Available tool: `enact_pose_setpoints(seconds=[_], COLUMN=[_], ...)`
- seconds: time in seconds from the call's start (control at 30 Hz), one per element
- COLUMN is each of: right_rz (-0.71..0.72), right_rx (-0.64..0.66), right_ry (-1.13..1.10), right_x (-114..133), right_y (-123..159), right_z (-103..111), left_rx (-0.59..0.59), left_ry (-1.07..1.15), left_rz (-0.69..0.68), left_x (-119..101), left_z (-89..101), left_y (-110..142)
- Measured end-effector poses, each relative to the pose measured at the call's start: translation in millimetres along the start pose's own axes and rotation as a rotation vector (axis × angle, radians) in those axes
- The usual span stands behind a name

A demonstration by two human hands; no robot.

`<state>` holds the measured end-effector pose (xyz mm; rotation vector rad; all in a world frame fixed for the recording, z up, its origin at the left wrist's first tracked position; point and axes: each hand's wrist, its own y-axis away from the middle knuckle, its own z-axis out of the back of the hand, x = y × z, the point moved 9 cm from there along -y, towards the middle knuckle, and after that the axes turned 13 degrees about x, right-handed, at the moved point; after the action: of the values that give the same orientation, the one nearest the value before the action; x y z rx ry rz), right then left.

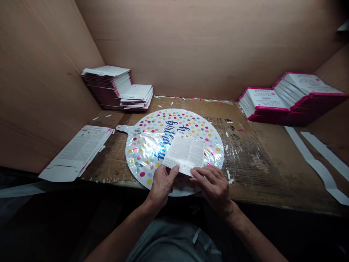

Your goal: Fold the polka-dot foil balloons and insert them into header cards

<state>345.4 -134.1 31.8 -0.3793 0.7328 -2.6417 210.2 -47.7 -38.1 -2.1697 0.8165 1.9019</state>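
My left hand grips the lower left corner of a white printed paper envelope, thumb on top. At its lower right edge, my right hand holds the same envelope, fingers on top and thumb hidden. The envelope is tilted above a round, flat foil balloon, white with coloured dots and blue lettering. The balloon lies on the cardboard-covered table, its tail pointing left and its near edge reaching the table's front edge.
Stacks of white and pink envelopes stand at the back left, more pink-edged ones at the back right. Loose envelopes lie at the left edge. White paper strips lie at right; wooden panels enclose the back and sides.
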Motion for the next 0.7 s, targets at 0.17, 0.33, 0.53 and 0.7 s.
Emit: enact_pose_setpoints(seconds=[0.17,0.33,0.53,0.7], right_rz=[-0.135,0.007,0.209,-0.027], right_rx=[0.146,0.253,0.265,0.268], right_ry=[-0.007,0.087,-0.053,-0.515], right_x=[-3,10,19,-10], right_y=[-64,-107,-141,-140], right_z=[-39,-79,-101,-101], left_rx=[-0.181,-0.346,-0.302,-0.27], left_ry=[0.18,-0.028,-0.149,-0.024], left_rz=[-0.058,-0.086,-0.09,-0.133], left_x=[-2,-10,-22,-69], left_z=[29.9,66.6,96.6,138.6], left_y=[-24,-29,-36,-55])
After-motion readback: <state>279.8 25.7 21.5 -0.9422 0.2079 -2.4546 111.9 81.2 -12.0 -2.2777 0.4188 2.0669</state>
